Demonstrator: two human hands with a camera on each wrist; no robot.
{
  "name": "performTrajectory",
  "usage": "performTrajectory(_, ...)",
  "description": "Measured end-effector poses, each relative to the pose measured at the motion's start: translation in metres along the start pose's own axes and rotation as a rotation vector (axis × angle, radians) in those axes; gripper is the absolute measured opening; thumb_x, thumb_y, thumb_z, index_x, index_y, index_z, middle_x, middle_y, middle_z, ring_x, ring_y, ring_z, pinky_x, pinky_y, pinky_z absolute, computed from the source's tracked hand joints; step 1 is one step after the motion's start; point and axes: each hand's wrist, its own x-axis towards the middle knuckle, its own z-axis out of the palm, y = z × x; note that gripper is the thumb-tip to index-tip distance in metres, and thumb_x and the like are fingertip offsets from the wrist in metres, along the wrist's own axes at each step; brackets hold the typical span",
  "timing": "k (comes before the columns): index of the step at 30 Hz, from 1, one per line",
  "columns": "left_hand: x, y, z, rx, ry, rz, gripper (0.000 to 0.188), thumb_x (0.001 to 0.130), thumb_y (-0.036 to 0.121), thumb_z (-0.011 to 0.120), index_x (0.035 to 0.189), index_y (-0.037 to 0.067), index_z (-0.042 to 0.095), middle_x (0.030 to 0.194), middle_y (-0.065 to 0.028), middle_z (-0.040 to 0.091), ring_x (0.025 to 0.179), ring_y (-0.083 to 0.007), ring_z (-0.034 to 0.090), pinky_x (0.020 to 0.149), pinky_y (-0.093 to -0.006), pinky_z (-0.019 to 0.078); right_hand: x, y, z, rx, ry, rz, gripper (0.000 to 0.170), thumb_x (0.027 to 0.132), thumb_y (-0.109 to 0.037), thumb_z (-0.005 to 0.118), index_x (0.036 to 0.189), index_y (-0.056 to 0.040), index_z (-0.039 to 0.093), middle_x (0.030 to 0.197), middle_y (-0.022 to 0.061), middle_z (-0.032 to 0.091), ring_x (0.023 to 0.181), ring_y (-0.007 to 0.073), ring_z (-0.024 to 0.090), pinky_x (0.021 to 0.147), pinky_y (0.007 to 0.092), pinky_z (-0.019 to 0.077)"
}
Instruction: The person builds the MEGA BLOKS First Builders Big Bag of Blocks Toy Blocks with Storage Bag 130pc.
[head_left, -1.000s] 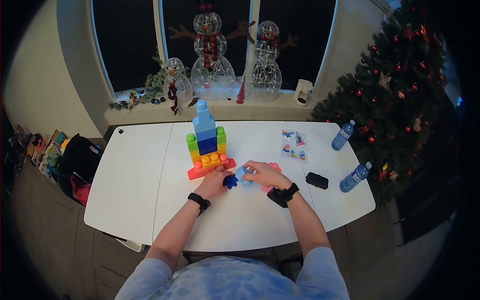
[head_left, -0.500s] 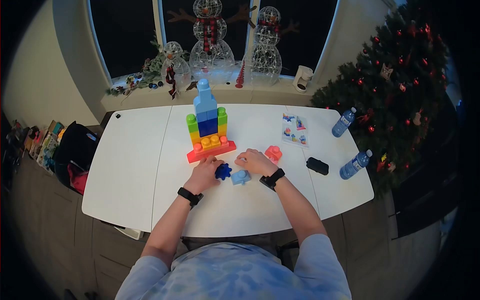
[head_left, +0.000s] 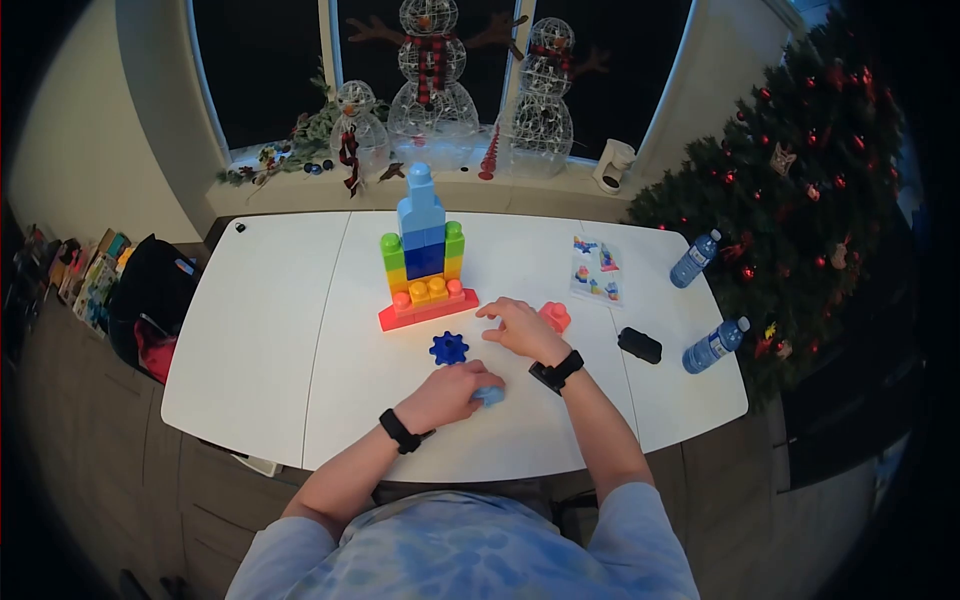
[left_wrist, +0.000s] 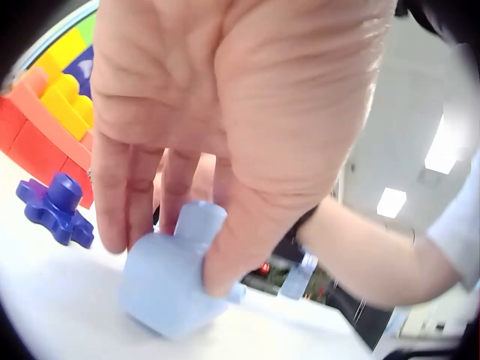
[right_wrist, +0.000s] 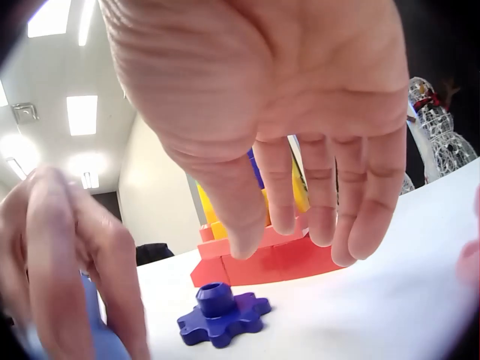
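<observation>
The left hand [head_left: 450,395] grips a light blue block [head_left: 488,396] near the table's front; in the left wrist view its thumb lies against the block [left_wrist: 169,289], beside the round stud. Behind it a dark blue gear piece [head_left: 449,348] lies flat on the table, stud up. The right hand [head_left: 525,330] hovers beside the gear, and in the right wrist view its fingers hang extended, holding nothing. A pink-red piece [head_left: 556,316] is partly hidden behind this hand. Further back stands a tower of stacked blocks [head_left: 424,262] on a red base [head_left: 430,311].
A printed picture sheet [head_left: 597,270] lies at the back right. Two water bottles [head_left: 695,259] and a black case [head_left: 640,345] are on the table's right side. A small black object [head_left: 240,228] sits at the far left corner. Wire snowmen stand on the sill.
The left hand has let go of the dark blue gear and taken hold of the light blue block, nearer the table's front. The right hand released that block and moved back from it.
</observation>
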Motion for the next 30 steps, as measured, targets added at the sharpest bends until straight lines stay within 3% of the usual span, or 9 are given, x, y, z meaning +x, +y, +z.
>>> performTrajectory(2, -0.014, 0.002, -0.038, -0.334, -0.074, -0.134, 0.048, 0.078, 0.006, 0.077, 0.126, 0.011, 0.070, 0.099, -0.0081, 0.070, 0.087, -0.0250, 0.068, 0.083, -0.0359, 0.0572, 0.003, 0.002, 0.021, -0.072, -0.035, -0.242, 0.053, 0.081, -0.019, 0.080, 0.130, -0.0053, 0.065, 0.133, 0.0159, 0.065, 0.120, 0.0345, 0.062, 0.102, 0.0443, 0.0510)
performTrajectory(4, -0.031, -0.012, -0.057, -0.615, 0.170, -0.258, 0.049, 0.080, 0.007, 0.079, 0.128, 0.010, 0.070, 0.107, -0.0046, 0.073, 0.088, -0.0174, 0.066, 0.084, -0.0334, 0.0569, 0.001, -0.009, 0.038, -0.045, -0.030, -0.271, 0.059, 0.079, -0.019, 0.081, 0.134, -0.0049, 0.062, 0.136, 0.0160, 0.062, 0.123, 0.0350, 0.060, 0.104, 0.0443, 0.0500)
performTrajectory(5, -0.042, -0.036, -0.055, -0.549, 0.285, -0.269, 0.052, 0.080, 0.007, 0.080, 0.131, 0.009, 0.069, 0.116, -0.0040, 0.073, 0.091, -0.0124, 0.066, 0.083, -0.0313, 0.0575, -0.001, -0.015, 0.048, -0.022, -0.025, -0.302, 0.065, 0.078, -0.019, 0.082, 0.137, -0.0045, 0.059, 0.140, 0.0162, 0.060, 0.126, 0.0355, 0.059, 0.106, 0.0443, 0.0490)
performTrajectory(8, -0.057, -0.071, -0.054, -0.578, 0.385, -0.470, 0.049, 0.082, 0.009, 0.080, 0.129, 0.005, 0.069, 0.110, -0.0055, 0.073, 0.091, -0.0118, 0.066, 0.081, -0.0293, 0.0582, -0.001, -0.021, 0.071, -0.086, -0.004, -0.304, 0.061, 0.077, -0.015, 0.082, 0.133, -0.0046, 0.060, 0.135, 0.0157, 0.061, 0.122, 0.0346, 0.061, 0.104, 0.0437, 0.0508)
performTrajectory(10, -0.064, -0.080, -0.053, -0.880, 0.357, -0.664, 0.047, 0.085, 0.010, 0.078, 0.130, 0.002, 0.066, 0.112, -0.0069, 0.070, 0.094, -0.0123, 0.068, 0.079, -0.0279, 0.0587, 0.001, -0.025, 0.083, -0.121, 0.073, -0.317, 0.049, 0.076, -0.012, 0.082, 0.121, -0.0035, 0.064, 0.126, 0.0140, 0.063, 0.117, 0.0330, 0.062, 0.100, 0.0425, 0.0524)
performTrajectory(17, -0.067, -0.079, -0.037, -0.957, 0.447, -0.715, 0.052, 0.091, 0.010, 0.073, 0.140, 0.000, 0.057, 0.119, -0.0091, 0.066, 0.099, -0.0165, 0.070, 0.083, -0.0298, 0.0626, -0.008, -0.015, 0.076, 0.083, 0.063, -0.198, 0.039, 0.076, -0.009, 0.083, 0.111, -0.0014, 0.069, 0.111, 0.0139, 0.067, 0.108, 0.0338, 0.064, 0.096, 0.0413, 0.0537)
performTrajectory(21, -0.066, -0.081, -0.031, -0.931, 0.455, -0.742, 0.053, 0.090, 0.008, 0.072, 0.140, -0.001, 0.056, 0.118, -0.0099, 0.066, 0.100, -0.0177, 0.070, 0.083, -0.0301, 0.0627, -0.016, -0.031, 0.061, 0.193, 0.100, -0.062, 0.036, 0.078, -0.010, 0.084, 0.109, 0.0001, 0.069, 0.114, 0.0150, 0.069, 0.107, 0.0342, 0.067, 0.095, 0.0406, 0.0549)
performTrajectory(23, -0.064, -0.077, -0.030, -0.977, 0.422, -0.710, 0.056, 0.088, 0.005, 0.074, 0.141, 0.002, 0.056, 0.118, -0.0125, 0.064, 0.101, -0.0173, 0.069, 0.081, -0.0295, 0.0626, -0.024, -0.056, 0.053, 0.390, 0.191, -0.128, 0.037, 0.080, -0.011, 0.085, 0.112, 0.0004, 0.069, 0.125, 0.0155, 0.068, 0.111, 0.0342, 0.067, 0.096, 0.0406, 0.0552)
performTrajectory(30, -0.064, -0.069, -0.033, -1.103, 0.349, -0.548, 0.064, 0.084, 0.000, 0.074, 0.145, 0.003, 0.053, 0.116, -0.0093, 0.065, 0.102, -0.0175, 0.069, 0.089, -0.0305, 0.0597, -0.031, -0.075, 0.078, 0.343, 0.295, -0.362, 0.037, 0.082, -0.010, 0.083, 0.115, -0.0004, 0.068, 0.130, 0.0157, 0.066, 0.116, 0.0348, 0.065, 0.098, 0.0412, 0.0546)
